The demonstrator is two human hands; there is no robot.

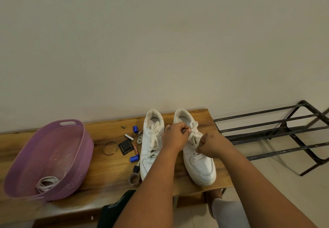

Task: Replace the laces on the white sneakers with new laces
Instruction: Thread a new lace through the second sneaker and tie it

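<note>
Two white sneakers stand side by side on the wooden bench (106,170), toes toward me. The left sneaker (151,149) is laced with a loose white lace. Over the right sneaker (201,163) both my hands work at its lace (195,135). My left hand (176,135) pinches a strand of that lace near the upper eyelets. My right hand (213,144) pinches the lace lower down, fingers curled. A coil of white laces (47,183) lies in the purple basket (80,156) at the left.
Small items lie between basket and shoes: a twisted ring (110,147), a black square (126,146), blue caps (135,129), batteries (129,137), a tape roll (133,179). A black metal rack (277,129) stands on the floor at right. A wall runs behind the bench.
</note>
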